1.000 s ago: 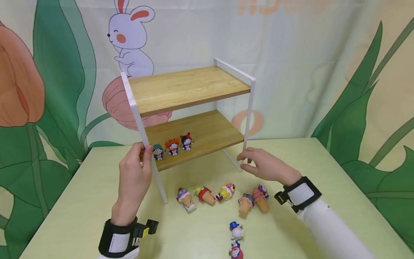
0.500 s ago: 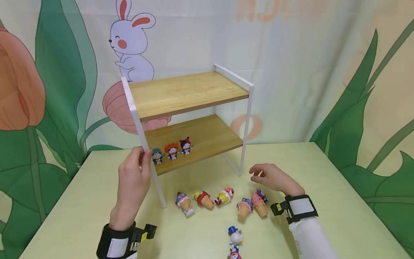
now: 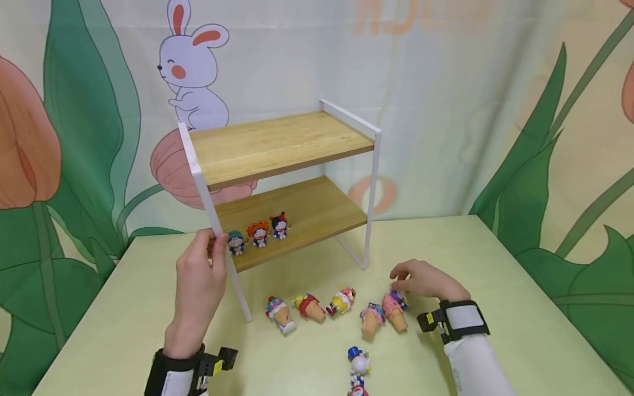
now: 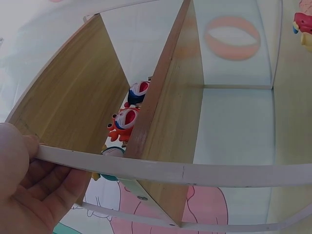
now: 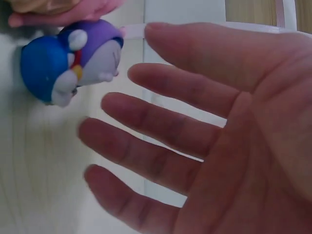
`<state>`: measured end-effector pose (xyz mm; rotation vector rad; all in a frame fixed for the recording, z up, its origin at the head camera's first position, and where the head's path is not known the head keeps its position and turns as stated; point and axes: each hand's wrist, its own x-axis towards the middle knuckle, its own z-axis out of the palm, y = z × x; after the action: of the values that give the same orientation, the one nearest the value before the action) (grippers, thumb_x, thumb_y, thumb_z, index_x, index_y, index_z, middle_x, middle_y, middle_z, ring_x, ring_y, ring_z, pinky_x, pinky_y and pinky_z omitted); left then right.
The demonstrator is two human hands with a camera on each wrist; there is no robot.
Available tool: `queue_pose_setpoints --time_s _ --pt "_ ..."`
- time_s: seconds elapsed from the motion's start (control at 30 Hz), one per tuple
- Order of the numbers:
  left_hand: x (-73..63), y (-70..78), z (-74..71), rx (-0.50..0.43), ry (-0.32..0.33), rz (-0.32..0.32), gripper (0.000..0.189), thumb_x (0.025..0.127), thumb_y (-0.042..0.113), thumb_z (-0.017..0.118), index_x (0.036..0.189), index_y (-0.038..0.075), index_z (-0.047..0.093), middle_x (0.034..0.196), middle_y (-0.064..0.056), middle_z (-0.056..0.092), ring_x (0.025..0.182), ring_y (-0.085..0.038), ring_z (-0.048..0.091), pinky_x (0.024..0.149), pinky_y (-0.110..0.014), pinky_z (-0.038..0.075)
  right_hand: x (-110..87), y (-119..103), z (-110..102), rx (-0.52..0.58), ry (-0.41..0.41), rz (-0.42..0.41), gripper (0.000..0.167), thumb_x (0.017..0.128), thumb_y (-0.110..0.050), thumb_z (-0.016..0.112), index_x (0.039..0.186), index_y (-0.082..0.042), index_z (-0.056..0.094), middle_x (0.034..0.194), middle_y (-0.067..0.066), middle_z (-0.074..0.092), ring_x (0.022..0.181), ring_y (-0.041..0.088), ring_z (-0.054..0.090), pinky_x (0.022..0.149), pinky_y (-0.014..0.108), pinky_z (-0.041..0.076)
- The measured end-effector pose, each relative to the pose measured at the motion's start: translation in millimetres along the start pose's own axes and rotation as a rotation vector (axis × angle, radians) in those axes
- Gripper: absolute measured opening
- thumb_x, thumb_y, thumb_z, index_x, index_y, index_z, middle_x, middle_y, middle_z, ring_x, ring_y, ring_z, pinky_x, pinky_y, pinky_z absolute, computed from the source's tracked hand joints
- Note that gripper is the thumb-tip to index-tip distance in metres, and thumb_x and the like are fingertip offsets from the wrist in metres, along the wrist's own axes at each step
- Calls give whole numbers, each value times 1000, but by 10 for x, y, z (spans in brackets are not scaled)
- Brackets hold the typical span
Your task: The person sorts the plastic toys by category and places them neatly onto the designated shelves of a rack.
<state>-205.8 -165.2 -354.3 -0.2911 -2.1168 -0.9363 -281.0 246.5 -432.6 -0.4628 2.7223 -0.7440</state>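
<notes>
Lying on the pale green table (image 3: 500, 258), a pink ice-cream cone toy (image 3: 393, 309) with a purple top sits just beside the right hand (image 3: 426, 279). Up close, the right wrist view shows the purple hood, a blue body and a white face turned to the fingers. That hand holds nothing — its thumb and fingers are spread apart, with a little gap before the toy. Right next to it lies a pink and blue cone toy (image 3: 370, 323). Farther left come a yellow toy with a pink head (image 3: 340, 301), a red and yellow cone toy (image 3: 311, 307) and a blue and white cone toy (image 3: 280, 315). Nearer the person is a white toy with a blue hat (image 3: 359, 363). The left hand (image 3: 201, 270) grips the white front leg (image 3: 240, 294) of the shelf (image 3: 282, 143), with thumb and fingers closed around it. On its lower board (image 3: 319, 206), close to that hand, three little figures stand in a row: one in a green hat (image 3: 236, 242), one in an orange crab hat (image 3: 259, 234) and one in a black and red hat (image 3: 279, 226). Behind everything hangs a cloth — it has a white rabbit (image 3: 195, 66) and big leaves (image 3: 526, 192) on it.
</notes>
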Motion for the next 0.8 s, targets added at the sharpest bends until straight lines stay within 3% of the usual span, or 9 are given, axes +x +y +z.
queue_pose_setpoints --time_s 0.17,0.8 --pt "7 -4 -2 2 4 8 13 95 0 61 102 -10 57 86 -19 63 72 -29 60 62 -47 57 15 15 24 25 -40 53 28 94 -23 66 116 -6 67 93 3 63 76 20 58 67 34 48" --pt "-7 -8 -2 3 -4 -10 13 95 1 60 103 -9 57 87 -20 63 74 -31 62 64 -48 57 -7 16 74 39 -121 44 31 97 -24 59 119 -3 65 81 2 61 69 18 56 65 32 43"
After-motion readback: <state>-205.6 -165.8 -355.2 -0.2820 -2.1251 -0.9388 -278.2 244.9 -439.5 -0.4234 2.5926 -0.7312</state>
